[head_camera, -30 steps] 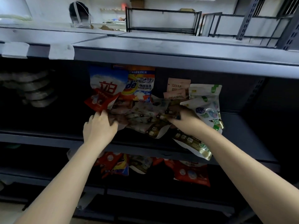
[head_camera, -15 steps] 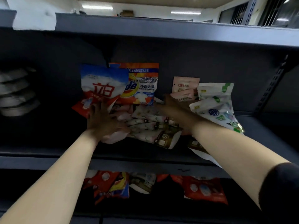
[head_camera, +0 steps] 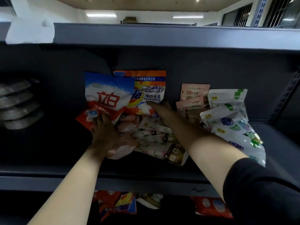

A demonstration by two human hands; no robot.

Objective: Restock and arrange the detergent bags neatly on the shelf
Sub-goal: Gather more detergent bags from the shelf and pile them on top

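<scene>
A blue, white and red detergent bag (head_camera: pixel 105 98) stands at the back of the dark shelf (head_camera: pixel 48 182), with an orange detergent bag (head_camera: pixel 146 88) upright just right of it. In front of them several floral bags (head_camera: pixel 159 138) lie flat in a loose pile. My left hand (head_camera: pixel 105 133) rests with spread fingers on the red foot of the blue bag, its thumb on a floral bag. My right hand (head_camera: pixel 160 109) reaches over the pile and touches the lower edge of the orange bag with straight fingers.
Pink sachets (head_camera: pixel 194 93) and leaning white-and-green bags (head_camera: pixel 230 120) fill the shelf's right side. Grey stacked packs (head_camera: pixel 16 103) sit far left. The upper shelf (head_camera: pixel 162 36) hangs close overhead. More red bags (head_camera: pixel 212 207) lie on the shelf below.
The view has dropped lower and closer. My left hand slid up onto the blue bag's foot. My right hand left the floral pile and reached back to the orange bag.
</scene>
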